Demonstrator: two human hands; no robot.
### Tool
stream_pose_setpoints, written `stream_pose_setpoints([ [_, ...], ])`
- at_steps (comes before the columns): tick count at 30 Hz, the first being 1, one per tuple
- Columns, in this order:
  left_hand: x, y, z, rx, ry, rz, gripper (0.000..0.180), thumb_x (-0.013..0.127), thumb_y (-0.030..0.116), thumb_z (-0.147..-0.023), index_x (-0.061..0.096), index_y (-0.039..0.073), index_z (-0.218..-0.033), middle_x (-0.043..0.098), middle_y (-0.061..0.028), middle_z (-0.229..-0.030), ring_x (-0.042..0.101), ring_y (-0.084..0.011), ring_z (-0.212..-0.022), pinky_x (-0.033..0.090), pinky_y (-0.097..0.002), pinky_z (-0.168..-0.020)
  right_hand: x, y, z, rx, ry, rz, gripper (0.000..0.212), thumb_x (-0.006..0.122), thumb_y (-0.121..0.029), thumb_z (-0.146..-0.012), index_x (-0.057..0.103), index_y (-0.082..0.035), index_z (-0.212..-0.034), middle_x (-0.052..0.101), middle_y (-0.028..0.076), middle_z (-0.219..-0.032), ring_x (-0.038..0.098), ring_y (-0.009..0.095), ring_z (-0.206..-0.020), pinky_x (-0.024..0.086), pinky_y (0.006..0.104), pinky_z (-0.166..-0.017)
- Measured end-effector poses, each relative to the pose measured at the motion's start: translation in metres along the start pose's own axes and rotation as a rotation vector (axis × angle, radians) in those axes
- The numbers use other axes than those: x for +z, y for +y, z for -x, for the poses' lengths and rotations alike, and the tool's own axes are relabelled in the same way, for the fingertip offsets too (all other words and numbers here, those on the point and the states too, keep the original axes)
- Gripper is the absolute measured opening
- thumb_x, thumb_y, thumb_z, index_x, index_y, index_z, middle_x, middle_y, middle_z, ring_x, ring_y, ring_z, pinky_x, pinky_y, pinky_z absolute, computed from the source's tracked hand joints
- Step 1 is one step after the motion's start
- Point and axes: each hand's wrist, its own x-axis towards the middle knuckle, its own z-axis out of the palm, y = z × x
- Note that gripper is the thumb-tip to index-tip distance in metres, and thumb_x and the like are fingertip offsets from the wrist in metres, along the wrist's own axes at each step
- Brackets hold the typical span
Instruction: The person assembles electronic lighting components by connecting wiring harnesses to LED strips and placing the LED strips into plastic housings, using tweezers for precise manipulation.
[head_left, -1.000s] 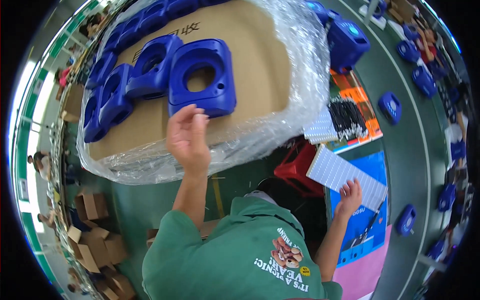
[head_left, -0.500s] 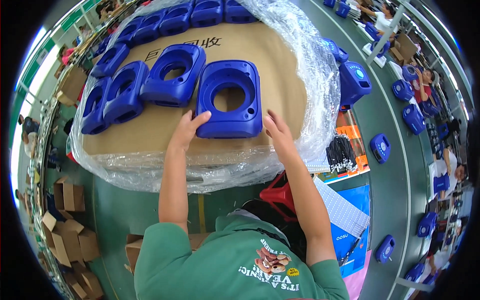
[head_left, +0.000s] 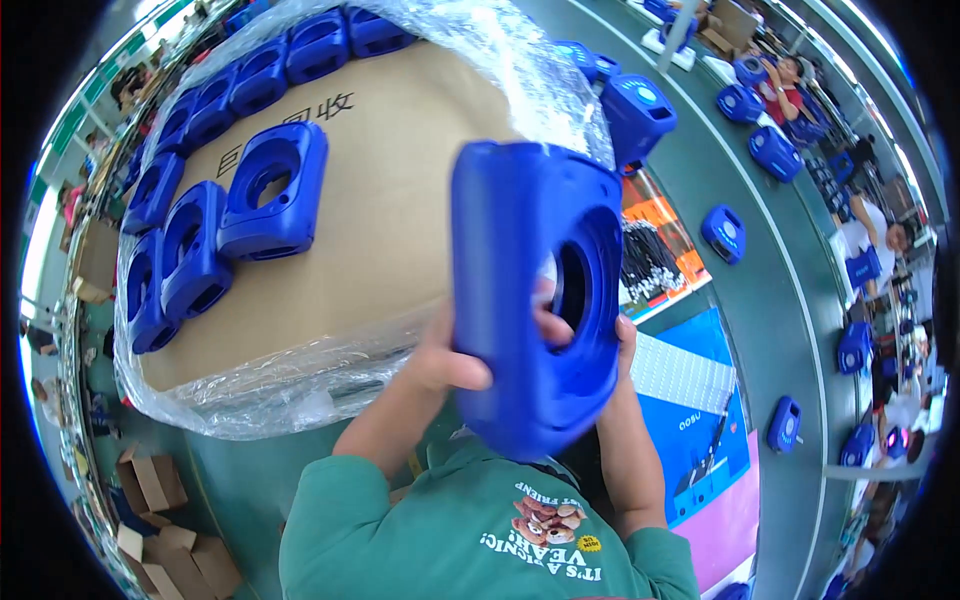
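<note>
Both my hands hold a blue plastic housing (head_left: 500,270) with a large round opening, lifted and tilted on edge in front of me. My left hand (head_left: 452,365) grips its left side, with the thumb outside and fingers showing through the opening. At its right edge, my right hand (head_left: 624,350) is closed on the rim, mostly hidden behind the part. On the cardboard sheet (head_left: 400,180), another blue housing (head_left: 290,215) lies to the left, beside several more of the same kind along the left and far edges.
Clear plastic film (head_left: 270,395) wraps the cardboard-topped stack. To its right are a bundle of black cables (head_left: 645,260), a blue sheet (head_left: 700,430) and a white dotted panel (head_left: 685,372). Opened cartons (head_left: 180,560) lie lower left. People work along benches on both sides.
The nearest blue housing has been picked up off the cardboard by both hands, brought toward me and turned on edge. My view has shifted to the right.
</note>
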Motion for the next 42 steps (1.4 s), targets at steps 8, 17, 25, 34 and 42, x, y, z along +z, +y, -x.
stream_pose_setpoints([
  [8, 0.096, -0.122, -0.016, -0.559, 0.01, 0.303, 0.071, 0.067, 0.022, -0.066, 0.039, -0.001, -0.127, 0.053, -0.0171, -0.114, 0.054, -0.0321, -0.105, 0.046, -0.0402, -0.089, -0.058, 0.024, 0.151, -0.228, 0.357, 0.08, 0.071, 0.042, -0.054, -0.086, 0.029, -0.006, -0.137, 0.042, 0.02, -0.131, 0.042, 0.034, -0.121, 0.037, 0.0456, -0.1],
  [17, 0.181, -0.246, 0.008, -0.84, -0.125, 0.166, 0.07, 0.021, 0.057, -0.092, 0.029, 0.003, -0.136, 0.043, -0.0109, -0.131, 0.044, -0.0214, -0.119, 0.036, -0.0364, -0.101, 0.026, -0.004, 0.329, -0.586, 1.036, 1.861, 0.081, 0.057, -0.04, -0.079, 0.021, -0.004, -0.142, 0.015, 0.023, -0.146, 0.014, 0.034, -0.137, 0.012, 0.0466, -0.109],
  [25, 0.241, -0.307, 0.023, -0.996, -0.877, -0.188, 0.064, 0.012, 0.047, -0.096, 0.018, 0.001, -0.14, 0.036, -0.0132, -0.137, 0.04, -0.0209, -0.123, 0.034, -0.0333, -0.102, 0.017, -0.071, 0.392, -0.524, 1.791, 2.036, 0.07, 0.05, -0.042, -0.084, 0.026, -0.009, -0.141, 0.017, 0.028, -0.143, 0.017, 0.045, -0.133, 0.013, 0.0576, -0.104],
  [34, 0.284, -0.342, -0.021, -1.176, -0.953, 0.029, 0.07, 0.022, 0.059, -0.092, 0.036, 0.003, -0.133, 0.05, -0.0092, -0.123, 0.051, -0.0174, -0.111, 0.041, -0.0323, -0.094, -0.122, -0.072, 0.551, -0.264, 2.334, 1.312, 0.068, 0.056, -0.037, -0.083, 0.034, 0.003, -0.134, 0.037, 0.027, -0.134, 0.031, 0.038, -0.129, 0.028, 0.0425, -0.104],
  [42, 0.282, -0.389, -0.063, -1.428, -0.75, 0.119, 0.068, 0.022, 0.055, -0.094, 0.033, 0.003, -0.136, 0.044, -0.0101, -0.131, 0.044, -0.0178, -0.118, 0.036, -0.0328, -0.1, -0.119, 0.012, 0.445, -1.02, 1.419, -0.25, 0.048, 0.038, -0.035, -0.095, 0.046, 0.001, -0.126, 0.053, 0.014, -0.122, 0.052, 0.021, -0.111, 0.041, 0.0338, -0.093],
])
